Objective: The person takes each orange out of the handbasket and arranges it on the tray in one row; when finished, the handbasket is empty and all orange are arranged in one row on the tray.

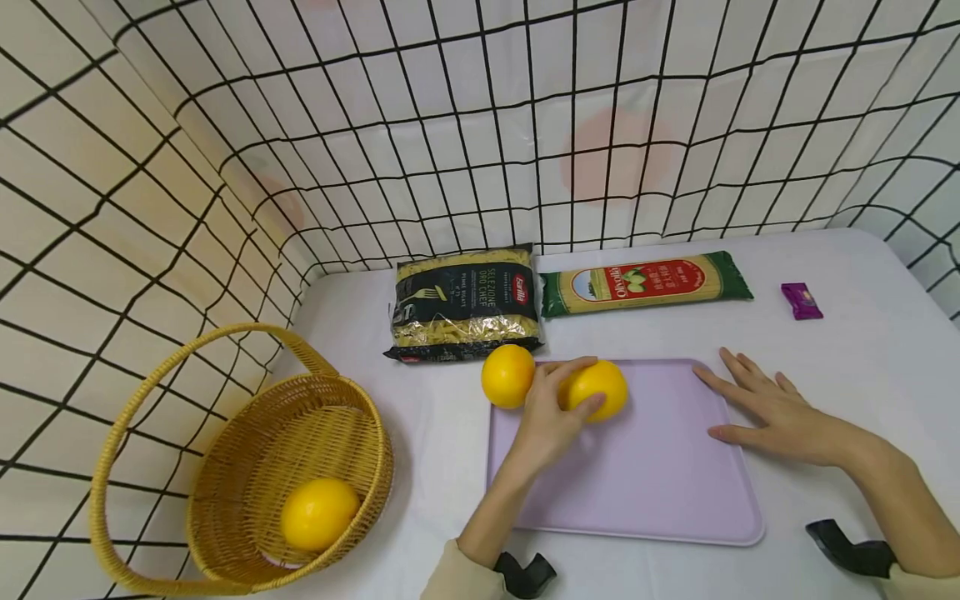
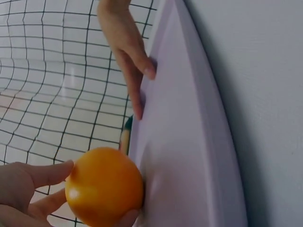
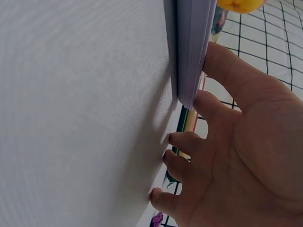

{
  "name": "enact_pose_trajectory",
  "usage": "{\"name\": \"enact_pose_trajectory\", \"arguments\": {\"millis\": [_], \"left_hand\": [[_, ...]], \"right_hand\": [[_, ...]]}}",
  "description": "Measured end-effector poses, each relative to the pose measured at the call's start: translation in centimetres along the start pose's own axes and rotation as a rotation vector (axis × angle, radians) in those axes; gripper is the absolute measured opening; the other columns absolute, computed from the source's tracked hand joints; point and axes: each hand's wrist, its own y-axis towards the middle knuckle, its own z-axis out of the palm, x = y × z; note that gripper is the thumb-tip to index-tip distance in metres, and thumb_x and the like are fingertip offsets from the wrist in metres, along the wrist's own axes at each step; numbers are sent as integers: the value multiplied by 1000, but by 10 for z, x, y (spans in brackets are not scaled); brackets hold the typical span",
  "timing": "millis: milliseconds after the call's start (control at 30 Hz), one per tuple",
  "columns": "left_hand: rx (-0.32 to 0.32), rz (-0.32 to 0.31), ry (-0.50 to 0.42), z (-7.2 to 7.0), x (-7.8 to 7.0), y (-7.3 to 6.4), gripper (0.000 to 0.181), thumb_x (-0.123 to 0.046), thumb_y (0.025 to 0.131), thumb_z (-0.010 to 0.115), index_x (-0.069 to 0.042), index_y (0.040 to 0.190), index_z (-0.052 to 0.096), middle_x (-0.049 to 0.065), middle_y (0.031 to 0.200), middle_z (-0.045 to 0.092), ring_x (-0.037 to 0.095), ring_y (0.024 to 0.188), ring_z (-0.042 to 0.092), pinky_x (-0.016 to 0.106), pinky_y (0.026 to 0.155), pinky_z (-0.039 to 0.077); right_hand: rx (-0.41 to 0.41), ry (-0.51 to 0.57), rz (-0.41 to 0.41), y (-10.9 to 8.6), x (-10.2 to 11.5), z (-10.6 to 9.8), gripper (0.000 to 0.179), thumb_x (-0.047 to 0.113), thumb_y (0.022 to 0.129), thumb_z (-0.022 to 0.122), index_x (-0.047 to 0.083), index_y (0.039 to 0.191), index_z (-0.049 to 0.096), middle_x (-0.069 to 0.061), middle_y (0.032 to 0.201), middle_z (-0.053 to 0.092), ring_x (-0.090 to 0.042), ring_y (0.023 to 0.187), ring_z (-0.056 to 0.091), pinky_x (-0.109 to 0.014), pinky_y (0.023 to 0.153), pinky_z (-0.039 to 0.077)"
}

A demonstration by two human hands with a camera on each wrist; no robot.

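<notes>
With thumb and fingers around it, my left hand [image 1: 546, 421] grips an orange [image 1: 611, 388] over the upper left part of a lilac tray [image 1: 660, 475]. In the left wrist view, that orange [image 2: 104, 184] sits low against the tray surface. A second orange [image 1: 507, 377] lies just left of the hand, at the tray's upper left corner. My right hand [image 1: 783, 418] is spread at the tray's right edge. Seen from the right wrist, its thumb and index finger [image 3: 213, 105] touch the tray's rim, while the other fingertips reach the white tablecloth.
A wicker basket [image 1: 375, 467] with a tall handle stands at left, holding another orange [image 1: 320, 513]. Behind the tray lie a bag of penne pasta [image 1: 465, 302] and a long pack of spaghetti [image 1: 648, 283]. A small purple packet [image 1: 802, 301] lies at right. Black wire mesh [image 1: 532, 125] borders the table.
</notes>
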Motion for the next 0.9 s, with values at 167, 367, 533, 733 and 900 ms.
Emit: {"name": "enact_pose_trajectory", "arguments": {"millis": [167, 367, 533, 733, 900], "left_hand": [[42, 29, 35, -6, 2, -2, 53, -9, 90, 79, -23, 139, 65, 11, 141, 56, 30, 132, 52, 56, 116, 39], [35, 59, 48, -3, 2, -4, 55, -6, 89, 78, -25, 139, 66, 12, 137, 57, 29, 128, 53, 53, 115, 39], [-16, 33, 52, 3, 1, -2, 52, -11, 92, 77, -27, 141, 65, 14, 135, 53, 32, 127, 52, 54, 114, 40], [-55, 4, 52, 6, -1, 0, 50, -15, 95, 75, -29, 142, 63, 15, 135, 50, 32, 126, 51, 56, 112, 42], [-37, 12, 70, 6, -1, -1, 52, -15, 95, 74, -26, 143, 60, 17, 143, 47, 38, 132, 50, 60, 114, 41]], "right_hand": [[2, 0, 1, 1, 1, 0, 90, 41, 96, 69, 19, 167, 18, -34, 169, -1, -56, 155, -9, -80, 114, -15], [9, -3, 11, 2, 1, 0, 91, 43, 96, 69, 20, 167, 18, -35, 169, 0, -56, 155, -9, -80, 114, -14], [11, -5, 14, 2, 0, -1, 90, 43, 96, 69, 20, 167, 17, -35, 169, -1, -57, 155, -9, -81, 114, -14], [11, 3, 16, 2, 1, 0, 90, 43, 97, 69, 20, 167, 17, -35, 169, -1, -57, 154, -9, -81, 114, -14], [10, 6, 16, 1, 0, 0, 90, 43, 97, 68, 21, 167, 17, -34, 169, -2, -57, 154, -10, -81, 114, -14]]}}
